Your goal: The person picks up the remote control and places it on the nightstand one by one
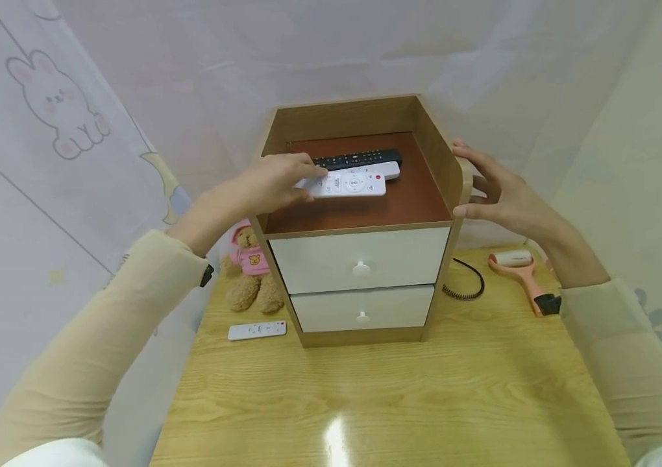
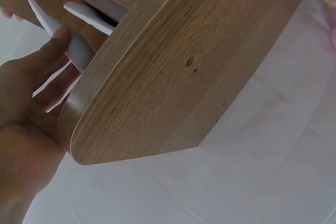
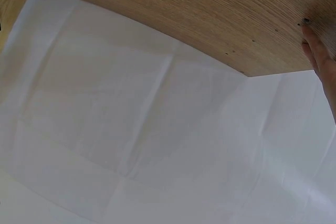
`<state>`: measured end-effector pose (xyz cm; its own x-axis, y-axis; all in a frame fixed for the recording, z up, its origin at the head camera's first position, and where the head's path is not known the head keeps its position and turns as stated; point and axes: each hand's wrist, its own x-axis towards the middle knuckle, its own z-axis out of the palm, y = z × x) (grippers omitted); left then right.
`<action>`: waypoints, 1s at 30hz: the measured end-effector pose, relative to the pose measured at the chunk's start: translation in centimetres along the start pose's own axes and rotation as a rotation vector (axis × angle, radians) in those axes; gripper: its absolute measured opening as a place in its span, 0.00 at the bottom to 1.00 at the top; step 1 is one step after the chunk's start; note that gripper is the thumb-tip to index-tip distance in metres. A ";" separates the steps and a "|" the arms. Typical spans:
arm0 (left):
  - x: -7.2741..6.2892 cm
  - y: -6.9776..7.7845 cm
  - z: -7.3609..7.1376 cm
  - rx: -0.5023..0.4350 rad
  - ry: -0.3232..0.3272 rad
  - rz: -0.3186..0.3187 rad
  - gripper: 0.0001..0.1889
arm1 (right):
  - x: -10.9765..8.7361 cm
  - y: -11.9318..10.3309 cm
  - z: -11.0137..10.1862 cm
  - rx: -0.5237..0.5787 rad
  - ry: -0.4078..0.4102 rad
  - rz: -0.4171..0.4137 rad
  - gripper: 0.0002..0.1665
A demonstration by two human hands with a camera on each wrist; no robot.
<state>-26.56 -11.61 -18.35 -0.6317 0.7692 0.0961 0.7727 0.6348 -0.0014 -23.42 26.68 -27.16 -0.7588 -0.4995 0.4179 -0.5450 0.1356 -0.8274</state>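
Observation:
My left hand [image 1: 281,181] reaches over the left side of a small wooden cabinet [image 1: 364,337] and pinches a white remote control [image 1: 360,184] by its left end. In the left wrist view, the thumb of that hand [image 2: 31,87] presses on the held remote. Just behind it, on the brown top shelf [image 1: 418,201], lie a second white remote [image 1: 391,169] and a black remote [image 1: 360,159], both partly hidden. At the cabinet's right side panel rests my right hand [image 1: 503,194], its fingers extended along the outer face, as the right wrist view also shows.
Two white drawers [image 1: 319,263] with round knobs front the cabinet. Left of it, on the wooden table [image 1: 284,402], are a teddy bear [image 1: 254,266] in pink and another white remote [image 1: 257,330]. To the right lie a black coiled cord [image 1: 464,296] and an orange-handled lint roller [image 1: 520,275].

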 end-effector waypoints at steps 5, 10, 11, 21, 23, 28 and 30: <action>0.5 0.2 1.0 0.019 -0.026 -0.009 0.24 | -0.1 0.0 0.0 -0.005 0.003 0.016 0.54; 0.7 0.4 1.8 0.033 -0.029 -0.010 0.23 | -0.1 0.1 0.0 -0.001 0.003 0.030 0.54; 0.8 0.5 1.9 0.035 -0.028 -0.011 0.23 | -0.1 0.2 0.0 0.001 0.003 0.029 0.54; 1.6 0.9 2.7 0.016 -0.024 -0.052 0.22 | -0.2 0.4 -0.1 -0.009 0.005 0.021 0.55; 1.7 0.9 2.8 0.015 -0.023 -0.055 0.22 | -0.2 0.2 -0.1 -0.004 0.003 0.016 0.55; 1.9 0.8 3.0 0.015 -0.028 -0.076 0.22 | -0.1 0.1 -0.1 -0.018 0.006 0.018 0.54; 1.9 0.8 3.0 0.013 -0.031 -0.088 0.22 | -0.1 0.0 -0.1 -0.024 0.008 0.022 0.54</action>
<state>-27.29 -9.43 -21.18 -0.6990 0.7121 0.0654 0.7133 0.7008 -0.0070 -23.36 26.76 -27.13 -0.7736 -0.4892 0.4028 -0.5365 0.1672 -0.8272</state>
